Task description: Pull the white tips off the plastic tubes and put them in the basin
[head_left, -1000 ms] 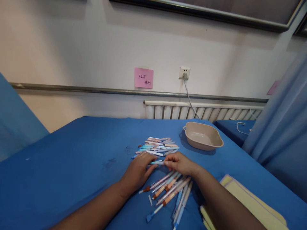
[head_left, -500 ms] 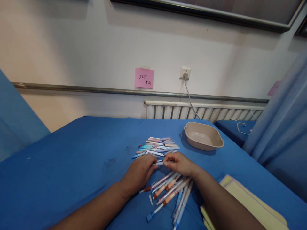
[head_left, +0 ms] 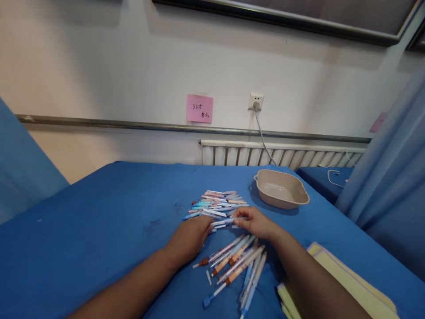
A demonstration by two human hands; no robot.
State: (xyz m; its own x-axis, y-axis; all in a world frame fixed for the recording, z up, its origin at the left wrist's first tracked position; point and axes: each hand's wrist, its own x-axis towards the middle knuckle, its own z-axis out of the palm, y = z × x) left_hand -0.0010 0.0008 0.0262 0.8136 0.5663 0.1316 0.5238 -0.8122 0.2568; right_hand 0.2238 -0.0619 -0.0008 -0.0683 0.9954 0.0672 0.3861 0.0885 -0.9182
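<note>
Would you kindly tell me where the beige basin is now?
In the head view, the beige basin stands on the blue cloth, right of the farther pens, beyond the right hand.

Left hand (head_left: 189, 235): fingertips hidden; hold on pens (head_left: 214, 213) cannot be told. Right hand (head_left: 257, 223): blurred fingertips, some fingers hidden. Left forearm (head_left: 133, 283), right forearm (head_left: 307, 274) cut off by bottom edge. Yellow cloth (head_left: 353, 285) partly behind right forearm. Picture frame (head_left: 275, 23) cut off above. Note's (head_left: 199, 108) small writing unclear.
</note>
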